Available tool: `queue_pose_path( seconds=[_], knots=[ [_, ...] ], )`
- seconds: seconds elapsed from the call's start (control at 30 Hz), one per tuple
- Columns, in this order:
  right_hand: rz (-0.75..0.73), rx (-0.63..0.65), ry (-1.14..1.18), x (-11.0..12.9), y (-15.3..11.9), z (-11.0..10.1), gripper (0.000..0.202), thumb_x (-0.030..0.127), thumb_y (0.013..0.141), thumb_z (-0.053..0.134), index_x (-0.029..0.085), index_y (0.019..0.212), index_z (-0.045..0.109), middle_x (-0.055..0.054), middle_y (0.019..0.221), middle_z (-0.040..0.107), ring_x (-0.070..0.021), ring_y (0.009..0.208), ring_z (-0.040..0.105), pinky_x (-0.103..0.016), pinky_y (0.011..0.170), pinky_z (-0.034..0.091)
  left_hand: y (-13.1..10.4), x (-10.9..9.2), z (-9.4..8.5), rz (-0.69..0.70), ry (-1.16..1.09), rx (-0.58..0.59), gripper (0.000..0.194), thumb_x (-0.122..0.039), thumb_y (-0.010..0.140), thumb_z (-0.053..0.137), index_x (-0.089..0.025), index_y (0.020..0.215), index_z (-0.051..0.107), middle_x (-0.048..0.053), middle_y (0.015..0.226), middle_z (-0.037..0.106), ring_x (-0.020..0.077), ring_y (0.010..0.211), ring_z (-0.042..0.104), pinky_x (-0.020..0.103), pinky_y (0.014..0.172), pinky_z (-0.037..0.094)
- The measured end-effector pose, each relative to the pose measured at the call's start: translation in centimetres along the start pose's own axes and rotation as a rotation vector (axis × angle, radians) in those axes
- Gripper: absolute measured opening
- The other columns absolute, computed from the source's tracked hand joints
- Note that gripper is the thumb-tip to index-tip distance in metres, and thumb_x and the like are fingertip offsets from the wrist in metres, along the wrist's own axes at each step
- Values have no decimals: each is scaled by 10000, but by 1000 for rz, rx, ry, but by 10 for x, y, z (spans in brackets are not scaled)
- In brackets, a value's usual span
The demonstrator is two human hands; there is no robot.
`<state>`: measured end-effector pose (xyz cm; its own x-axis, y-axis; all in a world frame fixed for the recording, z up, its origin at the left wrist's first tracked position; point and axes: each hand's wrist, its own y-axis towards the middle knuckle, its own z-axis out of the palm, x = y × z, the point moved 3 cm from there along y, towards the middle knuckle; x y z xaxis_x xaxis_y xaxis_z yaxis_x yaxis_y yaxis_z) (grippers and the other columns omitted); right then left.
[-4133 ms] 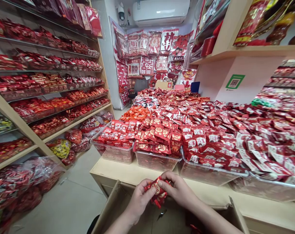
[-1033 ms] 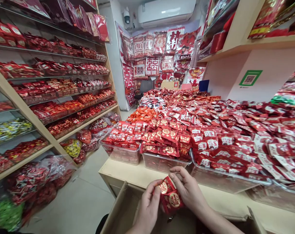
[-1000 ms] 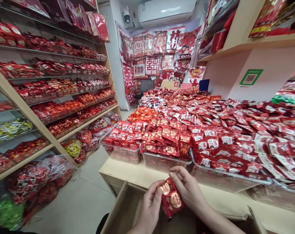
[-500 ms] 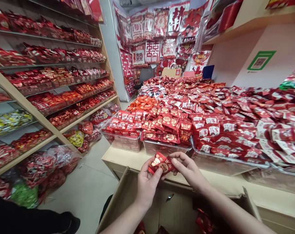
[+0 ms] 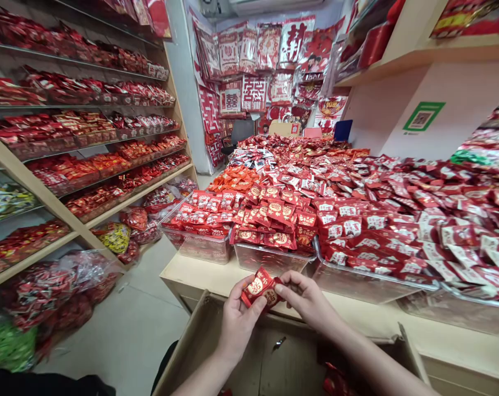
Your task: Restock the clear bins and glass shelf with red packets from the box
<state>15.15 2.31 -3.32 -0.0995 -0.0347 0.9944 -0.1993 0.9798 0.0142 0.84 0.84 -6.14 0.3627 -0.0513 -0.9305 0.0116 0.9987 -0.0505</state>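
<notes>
Red and gold candy packets point(image 5: 256, 287) are between my two hands, above the near edge of a cardboard box point(image 5: 192, 344). My left hand point(image 5: 237, 316) is closed around them, thumb on top. With thumb and fingers pinched, my right hand point(image 5: 301, 294) grips the right end of the packets. Two packets seem to overlap there; the exact number is hard to tell. Inside the box lie more red packets point(image 5: 336, 380) and a small shiny scrap point(image 5: 278, 344). Just beyond my hands, a clear bin point(image 5: 270, 258) is heaped with similar red and gold packets point(image 5: 280, 212).
Further clear bins point(image 5: 204, 247) of red packets line the pale counter point(image 5: 179, 275). Shelves point(image 5: 78, 135) of packets stand at left, with filled plastic bags point(image 5: 64, 291) on the floor below. A wall shelf point(image 5: 398, 58) juts out at upper right.
The view has shifted slightly, so the hands and packets appear a little further left and lower. Both hands still hold the packets, with the right fingers drawn slightly closer to the left hand.
</notes>
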Motion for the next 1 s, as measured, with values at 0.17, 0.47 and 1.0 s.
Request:
queue_pose_path(
  seconds=[0.17, 0.47, 1.0],
  knots=[
    [73, 25, 84, -7, 0, 9, 306, 448, 691, 588, 175, 727, 456, 23, 637, 506, -102, 571, 476, -214, 503, 389, 3, 1, -1, -12, -15, -52, 419, -215, 638, 665, -170, 1033, 534, 68, 962, 646, 172, 846, 611, 259, 760, 491],
    [40, -47, 71, 4, -1, 1, 269, 424, 712, 572, 175, 730, 472, 12, 658, 524, -117, 606, 489, -220, 524, 399, 10, 6, -20, 0, -43, -163, 383, -349, 704, 593, -192, 1051, 559, 79, 1056, 618, 214, 886, 602, 277, 709, 511],
    [5, -14, -53, 5, -7, -3, 243, 412, 721, 552, 176, 729, 493, 6, 634, 524, -125, 574, 478, -228, 508, 378, 63, -92, -21, 332, -83, -224, 423, -218, 584, 701, -186, 980, 555, 44, 943, 638, 127, 835, 594, 234, 754, 459]
  ],
)
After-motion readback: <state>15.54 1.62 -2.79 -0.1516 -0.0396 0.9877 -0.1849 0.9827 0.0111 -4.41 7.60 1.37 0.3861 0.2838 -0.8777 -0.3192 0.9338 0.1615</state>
